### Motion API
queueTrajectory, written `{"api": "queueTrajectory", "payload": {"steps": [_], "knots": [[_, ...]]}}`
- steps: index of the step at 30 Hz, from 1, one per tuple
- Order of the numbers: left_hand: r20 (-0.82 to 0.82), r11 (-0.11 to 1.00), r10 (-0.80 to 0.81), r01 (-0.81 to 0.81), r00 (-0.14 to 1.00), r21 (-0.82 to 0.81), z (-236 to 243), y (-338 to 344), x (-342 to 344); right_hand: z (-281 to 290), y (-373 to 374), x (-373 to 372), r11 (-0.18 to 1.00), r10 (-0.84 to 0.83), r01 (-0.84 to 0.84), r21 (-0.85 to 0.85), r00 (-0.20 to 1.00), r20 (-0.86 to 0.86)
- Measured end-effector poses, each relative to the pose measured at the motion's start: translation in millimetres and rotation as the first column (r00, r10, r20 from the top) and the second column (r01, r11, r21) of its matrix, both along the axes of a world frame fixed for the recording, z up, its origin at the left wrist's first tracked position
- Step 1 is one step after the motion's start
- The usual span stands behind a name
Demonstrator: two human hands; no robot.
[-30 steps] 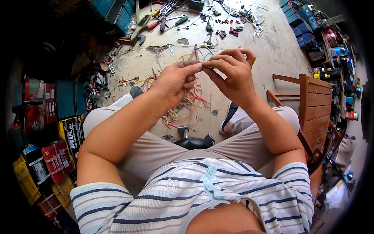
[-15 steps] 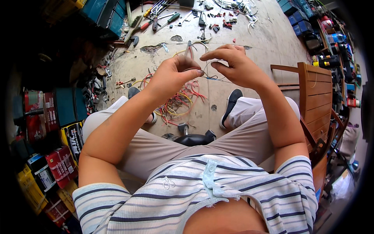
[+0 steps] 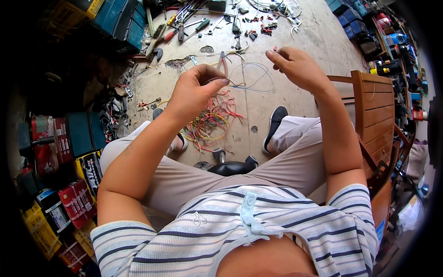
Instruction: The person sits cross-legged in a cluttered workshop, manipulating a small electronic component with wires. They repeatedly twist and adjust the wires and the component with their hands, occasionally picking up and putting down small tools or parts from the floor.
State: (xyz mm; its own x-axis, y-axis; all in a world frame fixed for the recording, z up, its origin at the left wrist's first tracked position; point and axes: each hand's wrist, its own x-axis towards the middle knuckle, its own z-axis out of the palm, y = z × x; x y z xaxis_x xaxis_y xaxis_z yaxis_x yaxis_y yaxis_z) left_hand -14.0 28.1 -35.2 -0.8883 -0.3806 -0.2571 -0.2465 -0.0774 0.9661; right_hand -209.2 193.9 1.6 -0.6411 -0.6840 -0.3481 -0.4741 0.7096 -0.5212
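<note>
My left hand (image 3: 196,87) pinches a thin wire between thumb and forefinger. From its fingertips a pale blue wire loop (image 3: 272,81) spreads to the right. My right hand (image 3: 295,68) is apart from the loop, with its fingers curled in. What it holds, if anything, is hidden. Just beyond my left hand, pliers with reddish handles (image 3: 223,61) lie on the floor. Under and past that hand is a tangle of red, yellow and green wires (image 3: 214,120), between my feet.
Screwdrivers (image 3: 199,28) and small red and black connectors (image 3: 267,29) lie on the worn floor (image 3: 314,51) ahead. A wooden chair (image 3: 376,106) stands at right. Boxes (image 3: 76,198) are stacked at left, and crowded shelves (image 3: 406,69) line the far right.
My right hand has moved right, away from my left, and its fingers have curled in. The pale wire loop now shows between the hands. My left hand has shifted slightly left.
</note>
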Motion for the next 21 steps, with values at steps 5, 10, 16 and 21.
{"api": "queueTrajectory", "payload": {"steps": [5, 10, 16, 21], "knots": [[-0.016, 0.999, 0.043, -0.043, 0.999, 0.019, 2.5, -1.3, -0.4, -12.9, -4.3, 11.3, 0.984, -0.121, 0.174, -0.042, 0.816, 0.566], [-0.032, 1.0, 0.014, -0.014, 0.999, -0.017, -14.0, -2.6, 2.2, -12.9, -8.2, 18.9, 0.849, 0.012, 0.415, -0.328, 0.605, 0.796], [0.207, 0.98, -0.008, -0.033, 0.978, 0.196, 1.9, 0.5, 2.9, -4.4, -7.7, 11.8, 0.632, 0.12, 0.653, -0.417, 0.449, 0.885], [0.264, 0.914, 0.021, -0.126, 0.964, 0.386, 3.6, -2.6, 0.8, -9.3, -7.2, 9.4, 0.533, 0.264, 0.682, -0.501, 0.428, 0.864]]}}
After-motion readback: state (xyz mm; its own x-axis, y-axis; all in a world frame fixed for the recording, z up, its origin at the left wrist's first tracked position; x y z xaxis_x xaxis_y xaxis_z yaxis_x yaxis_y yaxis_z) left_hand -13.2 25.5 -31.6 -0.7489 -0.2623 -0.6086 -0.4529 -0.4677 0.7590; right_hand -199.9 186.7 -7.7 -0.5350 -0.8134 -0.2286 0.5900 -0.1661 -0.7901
